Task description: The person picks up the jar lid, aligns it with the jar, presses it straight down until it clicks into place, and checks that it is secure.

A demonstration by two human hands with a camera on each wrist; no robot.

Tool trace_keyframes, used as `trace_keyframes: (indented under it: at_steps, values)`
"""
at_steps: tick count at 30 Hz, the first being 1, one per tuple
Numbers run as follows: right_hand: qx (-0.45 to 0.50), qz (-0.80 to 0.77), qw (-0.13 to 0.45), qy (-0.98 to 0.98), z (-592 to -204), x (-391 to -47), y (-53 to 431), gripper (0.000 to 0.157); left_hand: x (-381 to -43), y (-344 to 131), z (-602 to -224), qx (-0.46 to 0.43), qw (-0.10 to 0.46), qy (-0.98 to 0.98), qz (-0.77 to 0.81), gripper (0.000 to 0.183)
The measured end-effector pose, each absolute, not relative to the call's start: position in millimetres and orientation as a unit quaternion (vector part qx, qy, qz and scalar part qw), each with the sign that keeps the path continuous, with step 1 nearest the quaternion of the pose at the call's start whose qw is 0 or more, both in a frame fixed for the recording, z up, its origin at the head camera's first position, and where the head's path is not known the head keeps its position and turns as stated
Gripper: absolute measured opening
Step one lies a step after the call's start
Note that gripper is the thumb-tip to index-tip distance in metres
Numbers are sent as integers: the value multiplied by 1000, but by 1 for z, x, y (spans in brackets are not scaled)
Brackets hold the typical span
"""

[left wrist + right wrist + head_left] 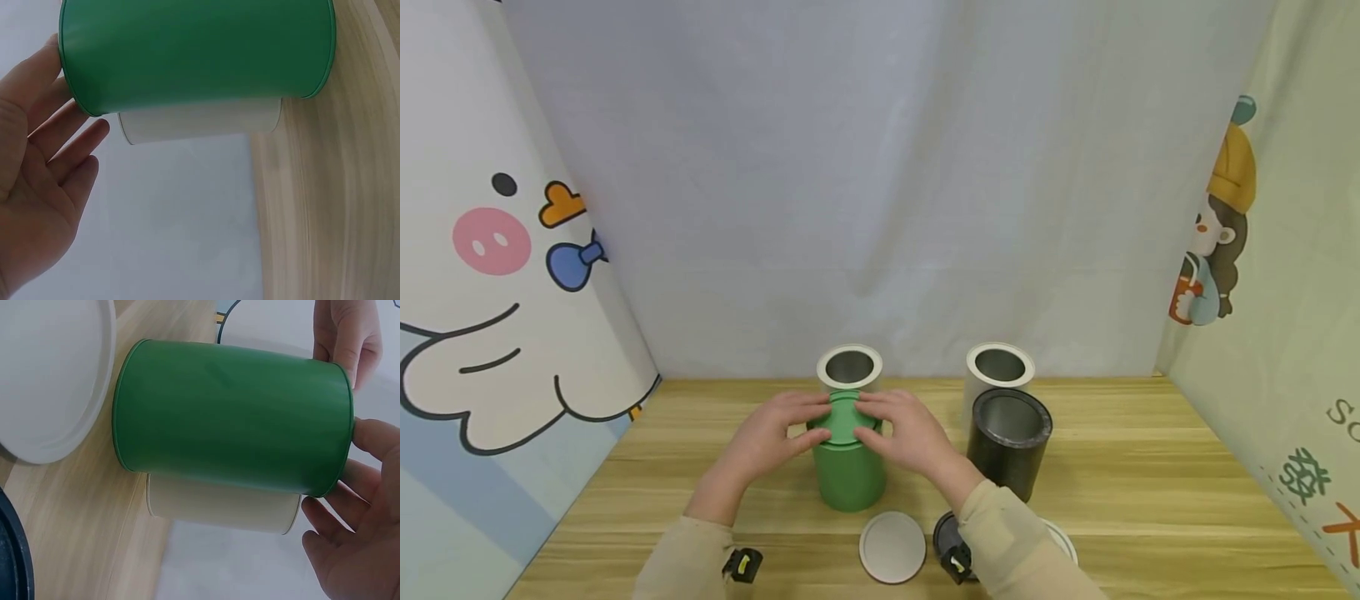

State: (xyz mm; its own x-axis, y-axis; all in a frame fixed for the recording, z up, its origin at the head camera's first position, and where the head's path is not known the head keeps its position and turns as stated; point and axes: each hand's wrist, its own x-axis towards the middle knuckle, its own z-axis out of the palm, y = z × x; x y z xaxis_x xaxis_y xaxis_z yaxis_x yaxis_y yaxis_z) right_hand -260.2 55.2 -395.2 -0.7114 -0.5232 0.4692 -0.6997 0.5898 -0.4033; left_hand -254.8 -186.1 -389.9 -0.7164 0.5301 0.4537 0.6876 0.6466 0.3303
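A green canister [850, 479] stands upright on the table with a green lid [842, 419] on its top. My left hand [772, 433] touches the lid's left side with thumb and fingertips; its fingers are spread and fairly straight. From the other side, my right hand [908, 429] rests its fingertips on the lid in much the same way. In the left wrist view, the canister's green wall [200, 53] shows beside my left hand. The right wrist view has both hands at the canister's rim. How firmly the lid sits is hidden.
Behind the green canister is an open white canister [850, 350]. Another white canister [1000, 350] and a black canister [1009, 458] stand open to the right. A white lid [892, 547], a dark lid [946, 537] and a partly hidden white lid [1062, 540] lie in front.
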Motion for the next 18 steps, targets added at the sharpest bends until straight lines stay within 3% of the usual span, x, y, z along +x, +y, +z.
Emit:
trace_keyframes:
  at_steps: [18]
  values:
    - [313,313,103,-891,-388,-260,51,42,-256,-185,-381,-328,124,-907,-232,41]
